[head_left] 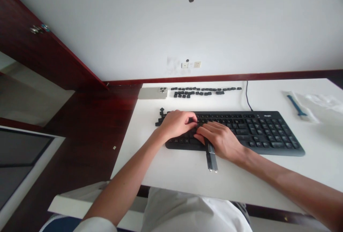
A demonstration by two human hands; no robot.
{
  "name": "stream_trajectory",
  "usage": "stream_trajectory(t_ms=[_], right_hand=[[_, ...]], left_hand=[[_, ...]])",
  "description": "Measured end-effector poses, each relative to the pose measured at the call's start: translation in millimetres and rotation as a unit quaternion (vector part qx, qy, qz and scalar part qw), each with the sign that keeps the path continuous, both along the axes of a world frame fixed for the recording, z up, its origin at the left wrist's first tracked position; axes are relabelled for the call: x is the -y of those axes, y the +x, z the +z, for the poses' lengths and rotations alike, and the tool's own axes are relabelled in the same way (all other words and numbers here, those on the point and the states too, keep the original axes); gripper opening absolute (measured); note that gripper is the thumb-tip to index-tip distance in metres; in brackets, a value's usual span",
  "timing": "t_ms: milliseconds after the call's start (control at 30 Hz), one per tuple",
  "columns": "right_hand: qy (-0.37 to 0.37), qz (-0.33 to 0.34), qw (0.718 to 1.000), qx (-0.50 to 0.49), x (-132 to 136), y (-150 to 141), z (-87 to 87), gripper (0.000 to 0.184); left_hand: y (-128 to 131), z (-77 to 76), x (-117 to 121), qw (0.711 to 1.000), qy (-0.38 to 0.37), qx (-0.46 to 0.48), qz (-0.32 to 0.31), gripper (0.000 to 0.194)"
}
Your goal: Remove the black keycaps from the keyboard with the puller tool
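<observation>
My left hand (177,125) rests curled over the left part of a black computer keyboard (257,132), its fingertips on the keys. My right hand (221,141) lies on the front middle of the keyboard. Under its palm, a dark metal keycap puller (211,157) sticks out toward me past the keyboard's front edge. Its upper end is hidden by my fingers. A small heap of loose black keycaps (160,119) lies just left of the keyboard, close to my left hand. Several more stand in rows (203,91) behind it.
A pale phone (152,92) lies at the far left of the white desk (316,146). A black cable (248,96) runs from the keyboard to the wall. A blue tool in a plastic bag (296,105) and a white cloth (321,100) lie at the right.
</observation>
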State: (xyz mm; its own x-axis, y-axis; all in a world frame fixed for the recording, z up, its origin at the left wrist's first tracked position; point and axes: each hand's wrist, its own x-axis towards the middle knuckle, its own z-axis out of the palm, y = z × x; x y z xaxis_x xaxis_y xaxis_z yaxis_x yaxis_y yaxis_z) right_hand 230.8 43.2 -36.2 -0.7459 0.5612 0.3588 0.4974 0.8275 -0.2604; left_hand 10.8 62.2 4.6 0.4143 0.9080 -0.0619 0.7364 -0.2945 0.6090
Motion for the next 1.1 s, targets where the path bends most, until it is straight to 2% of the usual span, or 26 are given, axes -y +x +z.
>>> stream_trajectory(t_ms=[67, 167, 467, 633, 967, 1100], right_hand=[[0.017, 0.005, 1.0, 0.005, -1.1, -1.0, 0.6, 0.033], [0.024, 0.007, 1.0, 0.006, -3.0, -2.8, 0.4, 0.035], [-0.014, 0.011, 1.0, -0.002, -8.4, -7.7, 3.3, 0.036], [-0.035, 0.024, 0.999, -0.009, -8.8, -4.3, 5.4, 0.042], [-0.05, -0.005, 0.999, -0.013, -5.2, -5.7, 8.3, 0.034], [-0.033, 0.01, 0.999, 0.003, -5.0, -7.7, 8.8, 0.031]], left_hand=[[4.4, -0.3, 0.5, 0.999, -0.017, 0.023, -0.017, 0.013], [11.1, -0.7, -1.3, 0.999, -0.025, 0.034, -0.005, 0.012], [17.1, -0.1, -9.4, 0.997, -0.061, 0.032, 0.028, 0.01], [16.7, -0.7, -9.5, 0.997, -0.055, 0.032, 0.032, 0.009], [18.5, 0.6, -10.4, 0.996, -0.073, 0.022, 0.042, 0.012], [18.8, -0.5, -10.9, 0.996, -0.069, 0.02, 0.043, 0.009]])
